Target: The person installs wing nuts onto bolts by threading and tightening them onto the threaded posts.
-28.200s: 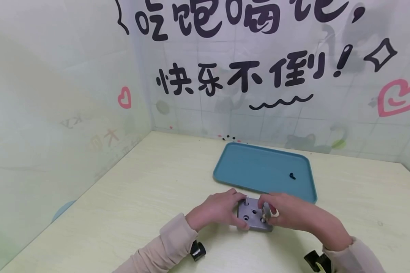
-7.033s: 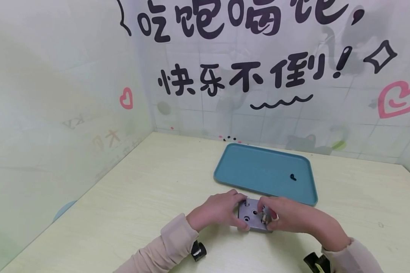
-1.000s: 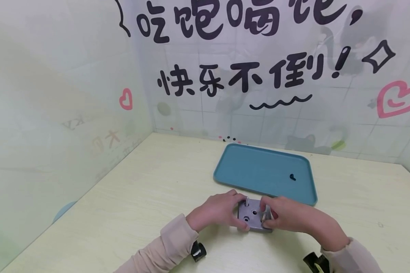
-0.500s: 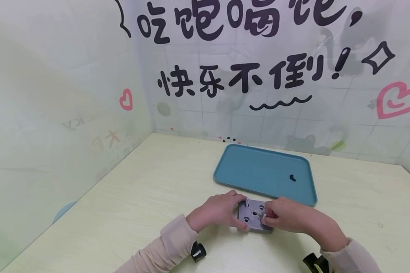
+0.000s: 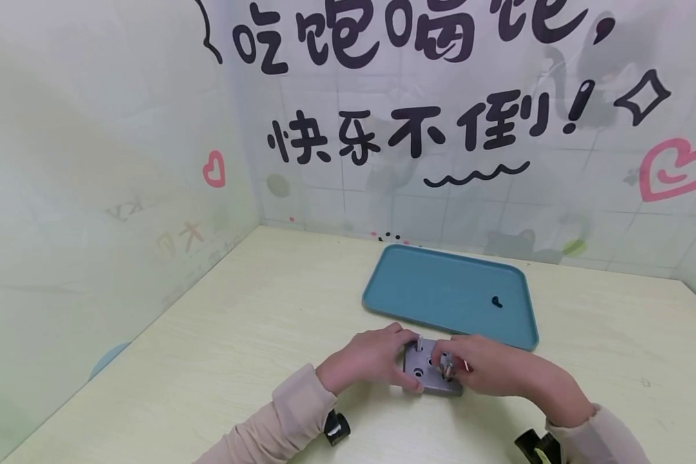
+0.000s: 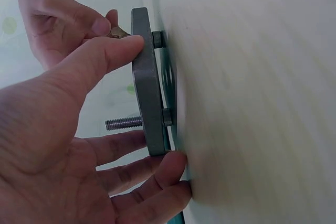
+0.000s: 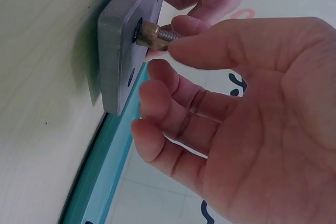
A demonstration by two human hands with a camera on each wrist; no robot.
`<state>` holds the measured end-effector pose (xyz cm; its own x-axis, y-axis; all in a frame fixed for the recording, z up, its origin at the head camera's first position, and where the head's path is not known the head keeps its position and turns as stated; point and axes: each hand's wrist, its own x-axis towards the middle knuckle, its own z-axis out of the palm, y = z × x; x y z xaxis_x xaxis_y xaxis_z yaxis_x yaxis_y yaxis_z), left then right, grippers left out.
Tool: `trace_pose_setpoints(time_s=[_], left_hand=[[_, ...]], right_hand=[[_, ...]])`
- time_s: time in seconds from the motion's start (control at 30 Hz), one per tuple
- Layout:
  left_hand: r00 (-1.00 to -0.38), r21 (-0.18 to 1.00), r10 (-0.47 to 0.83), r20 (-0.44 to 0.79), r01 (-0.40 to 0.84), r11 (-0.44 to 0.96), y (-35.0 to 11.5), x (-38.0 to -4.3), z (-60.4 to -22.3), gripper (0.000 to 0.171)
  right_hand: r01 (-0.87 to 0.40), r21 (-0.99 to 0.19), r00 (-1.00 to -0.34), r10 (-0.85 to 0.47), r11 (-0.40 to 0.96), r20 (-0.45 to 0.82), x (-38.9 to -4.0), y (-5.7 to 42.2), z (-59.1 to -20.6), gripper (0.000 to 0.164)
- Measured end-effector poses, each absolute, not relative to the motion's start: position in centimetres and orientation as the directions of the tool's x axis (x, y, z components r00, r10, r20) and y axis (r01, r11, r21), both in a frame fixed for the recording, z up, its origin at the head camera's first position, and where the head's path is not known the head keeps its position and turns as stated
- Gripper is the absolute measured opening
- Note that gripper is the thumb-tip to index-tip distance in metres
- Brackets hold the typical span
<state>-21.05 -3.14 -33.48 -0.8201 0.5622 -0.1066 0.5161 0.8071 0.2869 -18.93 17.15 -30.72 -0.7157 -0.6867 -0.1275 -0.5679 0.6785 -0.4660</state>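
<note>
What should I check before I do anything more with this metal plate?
1. Plate steadied: ok, the left hand grips its edges.
2. Right hand on the brass nut: ok, its fingertips are at the nut.
3. Brass nut fully tightened: cannot tell; it stands out from the plate.
4. Far-left bolt bearing a nut: not ok, only bare thread shows.
5. Plate flush on the table: not ok, bolt heads show beneath it.
6. Black piece inside the tray: ok.
</note>
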Motion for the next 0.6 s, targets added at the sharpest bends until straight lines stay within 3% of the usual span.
trace_pose_setpoints(time_s=[0.33, 0.6], left_hand=[[-0.824, 0.282, 0.555, -0.116, 0.509, 0.814, -3.16, -21.0, -33.42, 0.079], [-0.823, 0.28, 0.557, -0.112, 0.512, 0.812, -3.17, -21.04, -33.48, 0.078]], right_hand=[[-0.572, -0.446, -0.725, -0.679, 0.689, -0.119, -19.01, 17.22, -30.96, 0.036], [-0.477, -0.44, -0.778, -0.599, 0.761, -0.192, -19.01, 16.95, -30.9, 0.022]])
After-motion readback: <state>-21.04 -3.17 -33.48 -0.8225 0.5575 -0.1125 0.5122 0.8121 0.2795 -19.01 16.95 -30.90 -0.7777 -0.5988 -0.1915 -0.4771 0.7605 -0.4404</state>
